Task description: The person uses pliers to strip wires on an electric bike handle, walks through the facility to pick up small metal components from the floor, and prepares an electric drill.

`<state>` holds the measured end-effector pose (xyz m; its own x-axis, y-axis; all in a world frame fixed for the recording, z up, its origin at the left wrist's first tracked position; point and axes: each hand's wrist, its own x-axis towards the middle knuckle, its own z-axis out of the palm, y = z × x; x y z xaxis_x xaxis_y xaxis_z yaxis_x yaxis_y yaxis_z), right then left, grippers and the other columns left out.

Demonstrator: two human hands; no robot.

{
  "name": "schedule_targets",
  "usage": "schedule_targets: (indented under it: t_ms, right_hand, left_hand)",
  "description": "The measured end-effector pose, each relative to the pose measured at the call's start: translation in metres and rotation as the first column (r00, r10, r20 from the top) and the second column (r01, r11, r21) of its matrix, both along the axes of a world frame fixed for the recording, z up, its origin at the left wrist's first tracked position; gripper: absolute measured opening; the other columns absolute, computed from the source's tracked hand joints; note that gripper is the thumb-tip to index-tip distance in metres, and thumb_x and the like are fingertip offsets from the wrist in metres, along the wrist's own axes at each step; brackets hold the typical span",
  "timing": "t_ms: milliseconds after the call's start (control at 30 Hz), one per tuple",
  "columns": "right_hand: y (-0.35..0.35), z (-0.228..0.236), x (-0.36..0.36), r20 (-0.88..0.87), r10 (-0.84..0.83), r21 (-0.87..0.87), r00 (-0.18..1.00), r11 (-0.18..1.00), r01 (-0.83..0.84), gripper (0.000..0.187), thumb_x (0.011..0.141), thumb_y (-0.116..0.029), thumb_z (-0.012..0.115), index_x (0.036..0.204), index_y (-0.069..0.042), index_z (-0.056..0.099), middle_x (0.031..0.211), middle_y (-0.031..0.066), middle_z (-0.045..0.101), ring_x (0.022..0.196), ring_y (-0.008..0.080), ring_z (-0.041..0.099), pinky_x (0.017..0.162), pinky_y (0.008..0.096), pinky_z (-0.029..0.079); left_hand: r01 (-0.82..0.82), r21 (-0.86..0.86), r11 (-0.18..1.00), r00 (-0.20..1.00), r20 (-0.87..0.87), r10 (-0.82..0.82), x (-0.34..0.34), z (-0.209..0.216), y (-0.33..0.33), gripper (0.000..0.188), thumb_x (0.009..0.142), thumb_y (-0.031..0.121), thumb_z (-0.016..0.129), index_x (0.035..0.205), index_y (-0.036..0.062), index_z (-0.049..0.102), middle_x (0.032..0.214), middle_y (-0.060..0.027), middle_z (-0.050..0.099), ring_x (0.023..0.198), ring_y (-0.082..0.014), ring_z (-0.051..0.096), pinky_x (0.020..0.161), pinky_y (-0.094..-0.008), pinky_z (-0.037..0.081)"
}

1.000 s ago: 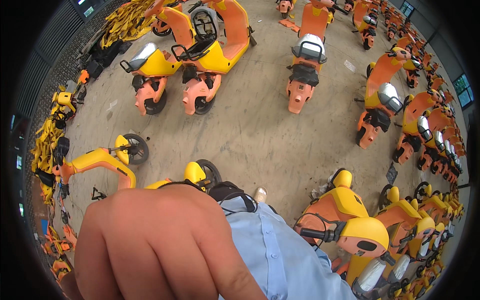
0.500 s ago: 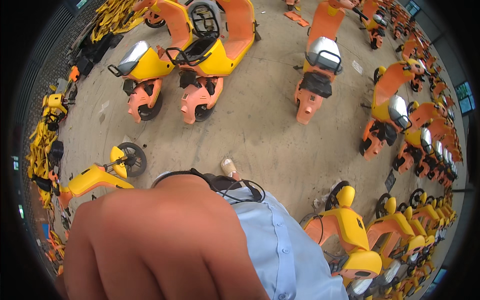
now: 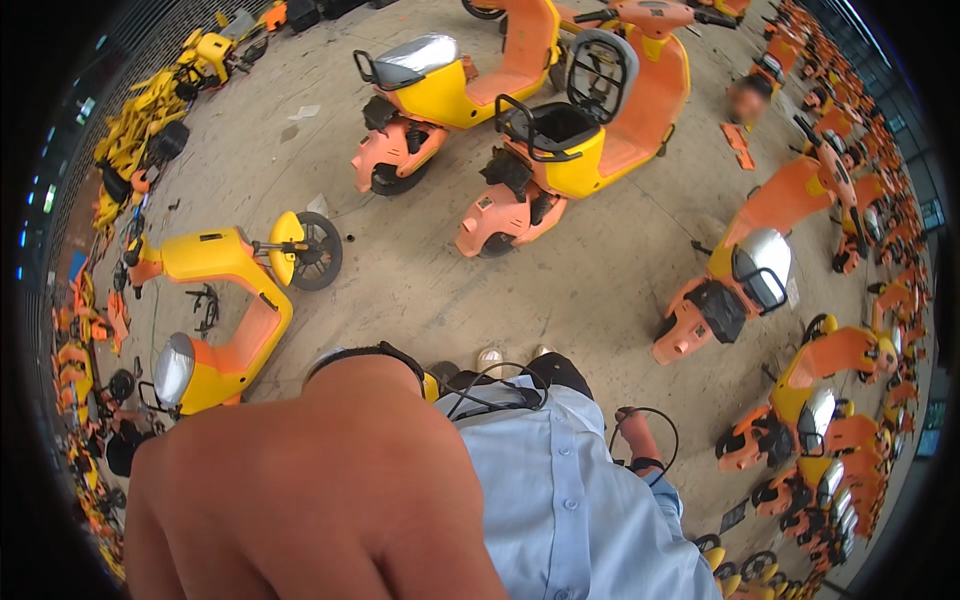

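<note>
Very close up, the back of my left hand (image 3: 310, 480) fills the lower left, knuckles toward the bottom edge. Its fingertips are cut off, so what they touch is hidden. A black band (image 3: 375, 352) circles that wrist, and a thin black cable (image 3: 500, 367) loops from there across the front of my light blue shirt (image 3: 545, 490). Hanging low at my right side is my right hand (image 3: 634, 428), small in view, with another black band (image 3: 646, 464) at its wrist and a cable loop around it. Its fingers are too small to read.
Left of me stands a yellow and orange scooter (image 3: 265, 325). Ahead are a scooter with its seat raised (image 3: 560, 150) and another with a silver seat (image 3: 425, 85). One more scooter (image 3: 735, 275) stands ahead right, before dense rows. Yellow parts (image 3: 140, 130) lie piled along the left wall.
My view has turned left, so the scooters have shifted rightward in it. My right hand and its cable have come into view. My left hand stays close up at the lower left.
</note>
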<state>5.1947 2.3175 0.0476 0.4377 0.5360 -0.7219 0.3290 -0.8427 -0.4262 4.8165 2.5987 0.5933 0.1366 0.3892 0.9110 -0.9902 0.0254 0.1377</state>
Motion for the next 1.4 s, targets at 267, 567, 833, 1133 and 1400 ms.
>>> schedule_targets:
  t_ms: [267,567,833,1133,1400]
  right_hand:
    - [0.134,-0.003,0.055,-0.138,0.12,-0.069,0.983,0.989,-0.131,0.027,0.091,-0.025,0.058,0.1,-0.001,0.066,0.081,0.0079,0.066,0.068,0.0203,0.063,0.058,0.0354,0.049]
    - [0.292,-0.037,0.169,-0.104,0.086,-0.067,0.991,0.993,-0.093,0.021,0.088,-0.019,0.054,0.097,-0.004,0.065,0.069,0.0039,0.06,0.053,0.0179,0.058,0.044,0.0319,0.041]
    - [0.454,-0.024,0.125,-0.153,0.33,0.02,0.931,0.943,-0.331,0.031,0.086,-0.019,0.055,0.111,-0.003,0.064,0.084,0.0054,0.066,0.066,0.0188,0.066,0.052,0.0327,0.048]
    - [0.576,-0.022,-0.012,-0.103,0.409,-0.098,0.907,0.903,-0.418,0.028,0.086,-0.019,0.054,0.107,-0.003,0.064,0.087,0.0066,0.067,0.072,0.0194,0.067,0.056,0.0332,0.048]
    - [0.697,-0.017,-0.191,-0.055,0.604,0.134,0.795,0.793,-0.594,0.025,0.085,-0.023,0.055,0.091,-0.001,0.066,0.073,0.0131,0.065,0.062,0.024,0.065,0.057,0.0371,0.05]
  left_hand:
    - [-0.086,0.167,0.982,0.962,-0.244,0.125,0.008,0.024,0.065,0.035,0.084,-0.006,0.045,0.054,0.0105,0.038,0.05,-0.0025,0.041,0.044,-0.0143,0.047,0.074,-0.0412,0.064]
    - [-0.551,0.232,0.802,0.808,-0.091,0.582,0.049,0.026,0.104,0.032,0.083,-0.008,0.047,0.057,0.0099,0.04,0.052,-0.0015,0.043,0.046,-0.0129,0.051,0.073,-0.0377,0.064]
    - [-0.767,0.231,0.598,0.628,0.081,0.774,0.016,0.006,0.161,0.032,0.083,-0.008,0.048,0.058,0.0091,0.039,0.053,-0.0009,0.043,0.047,-0.0131,0.052,0.076,-0.0386,0.063]
    - [-0.794,0.181,0.58,0.574,-0.087,0.814,-0.144,-0.013,0.236,0.03,0.08,-0.011,0.049,0.059,0.0088,0.04,0.053,0.0,0.044,0.047,-0.0113,0.052,0.072,-0.0357,0.062]
    - [-0.88,0.136,0.455,0.461,0.016,0.887,-0.272,0.0,0.339,0.031,0.082,-0.01,0.05,0.059,0.0086,0.042,0.052,-0.0005,0.045,0.047,-0.0109,0.053,0.069,-0.0329,0.062]
